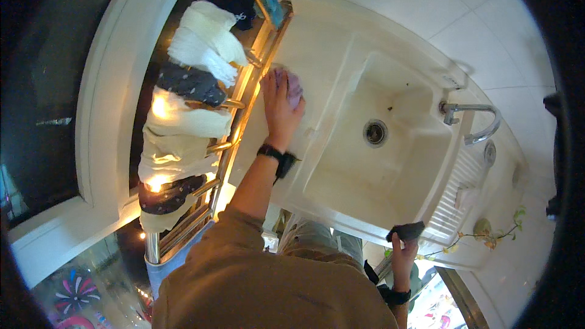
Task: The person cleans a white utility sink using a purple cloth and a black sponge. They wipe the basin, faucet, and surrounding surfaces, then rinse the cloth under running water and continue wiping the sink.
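My left hand [282, 112] reaches over the flat ledge left of the sink, its fingers closed over a crumpled purple-pink cloth [295, 87]. Part of that cloth is hidden under the fingers, close to the rail of the metal drying rack [261, 73]. At the sink's front right corner, my right hand [403, 256] pinches a small dark cloth item [406, 231] between thumb and fingers. Before me, the cream laundry sink [356, 173] holds no standing water, and its drain [375, 133] shows.
White and dark socks or small garments [185, 123] hang on the rack beside the window frame [100, 77]. A chrome faucet [480, 112] arches at the right, by a ribbed washboard surface [452, 187]. A trailing plant [482, 228] lies along the right ledge.
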The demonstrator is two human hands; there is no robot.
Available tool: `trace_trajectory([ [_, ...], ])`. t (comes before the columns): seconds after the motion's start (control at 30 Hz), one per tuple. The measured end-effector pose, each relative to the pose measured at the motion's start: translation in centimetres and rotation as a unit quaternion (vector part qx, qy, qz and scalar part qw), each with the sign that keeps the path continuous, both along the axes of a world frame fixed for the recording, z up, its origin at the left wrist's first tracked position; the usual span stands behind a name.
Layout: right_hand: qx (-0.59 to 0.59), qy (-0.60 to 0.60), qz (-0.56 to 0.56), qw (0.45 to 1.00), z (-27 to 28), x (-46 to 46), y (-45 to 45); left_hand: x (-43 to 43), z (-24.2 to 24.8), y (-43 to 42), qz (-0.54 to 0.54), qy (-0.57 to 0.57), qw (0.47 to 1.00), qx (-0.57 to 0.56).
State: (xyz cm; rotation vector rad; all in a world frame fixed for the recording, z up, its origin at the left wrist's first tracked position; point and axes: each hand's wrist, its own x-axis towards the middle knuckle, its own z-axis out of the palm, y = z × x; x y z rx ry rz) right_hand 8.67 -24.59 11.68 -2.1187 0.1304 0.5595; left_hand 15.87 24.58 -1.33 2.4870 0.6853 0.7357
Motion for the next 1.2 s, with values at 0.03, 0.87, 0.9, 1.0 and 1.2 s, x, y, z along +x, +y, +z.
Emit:
trace_trajectory([
  [0.03,-0.006,0.003,-0.009,1.0,0.3,-0.2,-0.3,1.6,-0.5,0.8,-0.012,-0.005,1.0,0.002],
  [0.87,-0.041,-0.083,0.047,0.995,2.0,0.9,0.6,-8.7,6.7,-5.3,0.082,0.11,0.99,0.016],
  [0.9,-0.052,-0.083,0.044,0.994,2.1,0.9,0.7,-8.1,7.1,-5.9,0.099,0.083,0.989,0.068],
  [1.0,-0.063,-0.08,0.042,0.994,2.6,1.2,1.0,-5.4,7.2,-6.5,-0.088,0.142,0.98,0.108],
  [1.2,-0.063,-0.112,0.05,0.99,3.5,1.2,0.6,-4.2,4.7,-5.2,-0.103,0.219,0.97,0.012],
])
